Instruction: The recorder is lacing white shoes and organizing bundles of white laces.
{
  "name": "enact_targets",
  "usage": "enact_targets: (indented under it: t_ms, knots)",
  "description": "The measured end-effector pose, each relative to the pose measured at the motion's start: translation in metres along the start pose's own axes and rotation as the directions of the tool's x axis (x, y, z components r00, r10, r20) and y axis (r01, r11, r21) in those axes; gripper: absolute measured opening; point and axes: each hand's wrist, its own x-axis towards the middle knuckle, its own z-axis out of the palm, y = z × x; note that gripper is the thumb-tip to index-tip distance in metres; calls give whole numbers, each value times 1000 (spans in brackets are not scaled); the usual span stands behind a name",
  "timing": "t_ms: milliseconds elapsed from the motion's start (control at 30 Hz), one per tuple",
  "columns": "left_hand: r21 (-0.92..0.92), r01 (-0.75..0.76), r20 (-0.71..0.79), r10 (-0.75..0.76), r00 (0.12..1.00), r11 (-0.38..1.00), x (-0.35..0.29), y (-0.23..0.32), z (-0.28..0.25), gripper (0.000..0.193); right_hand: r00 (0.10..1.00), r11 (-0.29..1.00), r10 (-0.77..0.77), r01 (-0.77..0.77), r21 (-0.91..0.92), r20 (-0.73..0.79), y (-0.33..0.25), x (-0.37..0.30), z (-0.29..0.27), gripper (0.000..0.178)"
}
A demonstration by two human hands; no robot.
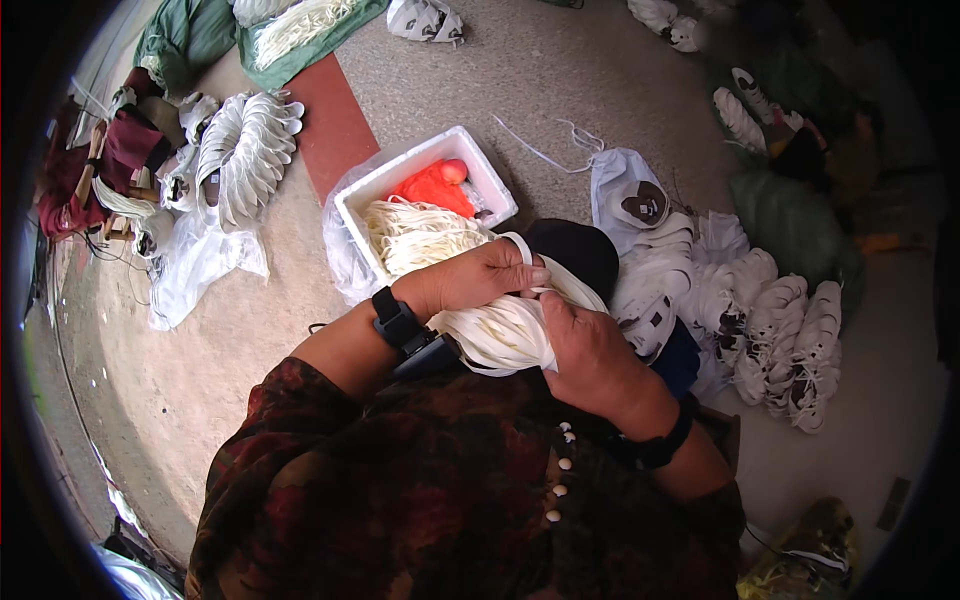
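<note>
A thick bundle of flat white laces (pixel 490 335) lies across my lap, under and between my hands. My left hand (pixel 465 278) is closed at the fingertips on a white lace (pixel 519 246), which loops up over the fingers. Close beside it, my right hand (pixel 598 358) grips the right end of the bundle, its thumb pressed on top and its other fingers mostly hidden. The fingertips of both hands nearly meet. Just beyond them stands a white foam box (pixel 350 212) with a heap of loose cream laces (pixel 415 232) inside.
The box also holds a red bag (pixel 432 188) and an orange-red round thing (pixel 454 171). White shoe uppers (pixel 765 320) are stacked at right; another curved stack (pixel 245 150) lies at left near a seated person (pixel 125 150). Green sacks (pixel 185 45) lie far left.
</note>
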Motion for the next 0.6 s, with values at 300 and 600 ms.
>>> enact_targets:
  t_ms: [300, 600]
  knots:
    - [98, 107, -24, -105, 994, 989, 18, 11, -12, 43, 978, 900, 69, -146, 412, 196, 29, 2, -3, 26]
    - [428, -91, -467, 306, 830, 899, 12, 55, -12, 27, 867, -602, 325, -119, 789, 378, 84, -7, 6, 56]
